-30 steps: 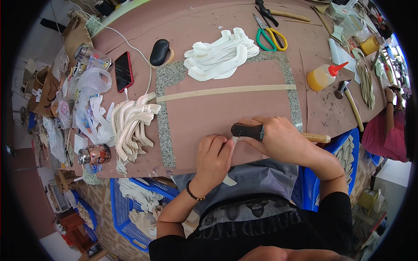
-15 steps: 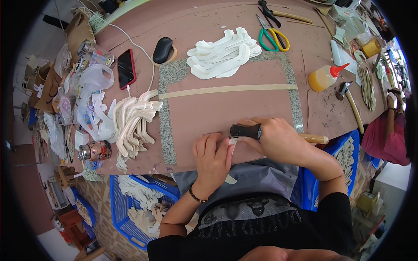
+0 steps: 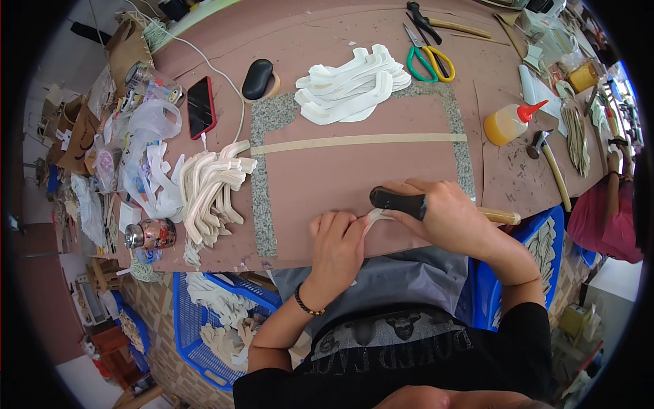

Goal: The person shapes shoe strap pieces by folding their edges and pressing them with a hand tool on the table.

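My right hand (image 3: 446, 215) is wrapped round a hammer with a black head (image 3: 398, 202); its wooden handle (image 3: 501, 216) sticks out behind the wrist. My left hand (image 3: 338, 247), with a beaded bracelet at the wrist, pinches a pale curved strip (image 3: 372, 219) near the table's front edge. The strip runs between the two hands, below the hammer head, and part of it is hidden by the fingers. To the left lies a pile of bent cream strips (image 3: 212, 187). A stack of white strips (image 3: 354, 87) lies beyond my hands.
Scissors (image 3: 429, 60), a glue bottle (image 3: 507, 124) and another hammer (image 3: 550, 160) lie to the right. At left are a phone (image 3: 201, 108), plastic bags (image 3: 153, 123) and a jar (image 3: 150, 234). Blue baskets (image 3: 197, 341) stand below; another person (image 3: 606, 211) is at far right.
The hammer and my right hand have shifted slightly right, and the hammer head has turned and risen a little. My left hand has moved slightly right; more of the strip shows between the hands.
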`<state>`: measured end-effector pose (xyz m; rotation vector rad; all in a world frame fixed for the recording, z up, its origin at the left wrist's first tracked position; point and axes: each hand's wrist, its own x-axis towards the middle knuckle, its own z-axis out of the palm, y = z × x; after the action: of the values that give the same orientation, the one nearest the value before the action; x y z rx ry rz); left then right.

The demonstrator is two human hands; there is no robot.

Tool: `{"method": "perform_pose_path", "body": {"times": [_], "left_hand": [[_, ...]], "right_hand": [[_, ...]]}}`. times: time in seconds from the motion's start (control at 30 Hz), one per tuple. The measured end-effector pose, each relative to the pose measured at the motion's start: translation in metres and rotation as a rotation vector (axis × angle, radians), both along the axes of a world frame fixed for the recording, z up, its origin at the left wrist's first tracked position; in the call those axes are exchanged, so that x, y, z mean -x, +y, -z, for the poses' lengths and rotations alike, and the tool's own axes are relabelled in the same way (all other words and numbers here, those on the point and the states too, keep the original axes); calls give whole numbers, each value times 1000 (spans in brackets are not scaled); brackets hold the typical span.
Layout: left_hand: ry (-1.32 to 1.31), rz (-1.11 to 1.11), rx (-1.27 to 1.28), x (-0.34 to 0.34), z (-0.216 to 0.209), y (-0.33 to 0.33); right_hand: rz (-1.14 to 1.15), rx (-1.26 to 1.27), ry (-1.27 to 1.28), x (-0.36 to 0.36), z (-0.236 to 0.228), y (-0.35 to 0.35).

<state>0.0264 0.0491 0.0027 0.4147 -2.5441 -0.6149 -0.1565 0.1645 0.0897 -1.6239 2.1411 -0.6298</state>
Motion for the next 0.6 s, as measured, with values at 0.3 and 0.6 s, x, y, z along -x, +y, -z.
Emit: {"method": "perform_pose_path", "body": {"times": [0.3, 0.6], "left_hand": [[-73, 411, 129, 19, -9, -30], [-105, 310, 74, 1, -6, -18]], "right_hand": [[94, 58, -76, 7, 4, 13], [2, -2, 27, 4, 5, 7]]}}
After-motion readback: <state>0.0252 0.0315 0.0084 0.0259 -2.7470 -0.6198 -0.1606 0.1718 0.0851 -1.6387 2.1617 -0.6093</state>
